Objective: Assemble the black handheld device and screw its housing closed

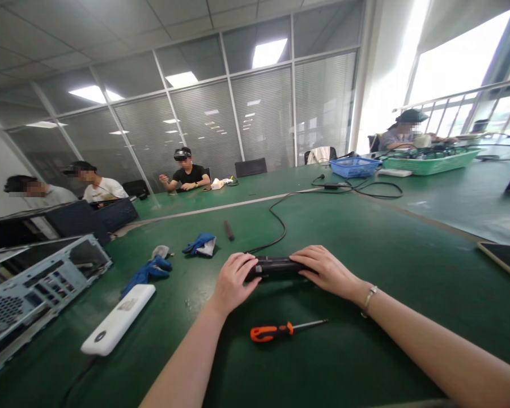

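Hands [233, 281] around both ends of a black device [277, 268] over a green table [340, 362], glass partitions [263, 110] beyond.

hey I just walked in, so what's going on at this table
A person has both hands on a long black device, left hand at one end, right hand at the other. An orange-and-black screwdriver lies untouched on the green table, closer to the person. Blue gloves and a white oblong device lie off to the left.
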Motion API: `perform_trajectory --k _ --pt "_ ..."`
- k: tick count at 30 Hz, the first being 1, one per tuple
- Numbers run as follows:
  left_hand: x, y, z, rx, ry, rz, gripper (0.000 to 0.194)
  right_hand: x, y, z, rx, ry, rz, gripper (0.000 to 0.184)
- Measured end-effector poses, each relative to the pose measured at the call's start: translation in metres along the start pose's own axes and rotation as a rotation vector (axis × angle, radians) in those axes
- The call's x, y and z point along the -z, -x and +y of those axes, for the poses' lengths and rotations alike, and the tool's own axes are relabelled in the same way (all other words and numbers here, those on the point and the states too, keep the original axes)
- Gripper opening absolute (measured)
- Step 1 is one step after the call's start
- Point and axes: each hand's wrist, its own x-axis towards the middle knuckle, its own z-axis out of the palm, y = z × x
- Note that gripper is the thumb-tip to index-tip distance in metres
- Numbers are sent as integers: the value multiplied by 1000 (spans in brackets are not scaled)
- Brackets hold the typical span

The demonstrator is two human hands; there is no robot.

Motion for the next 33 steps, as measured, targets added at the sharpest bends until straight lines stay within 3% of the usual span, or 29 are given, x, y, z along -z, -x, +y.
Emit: perform_trajectory --k 3,9,13,33 --pt "-5 -2 1 75 31 4 36 -1 0 2 -36 22 43 41" --pt "-14 6 -7 238 177 -109 45 -11 2 8 -66 8 -33 39" --pt "-16 11 -13 319 278 -139 41 -12 4 13 -70 -25 -33 40" --pt "-11 16 -16 395 388 -152 54 -13 3 6 -48 -75 1 39"
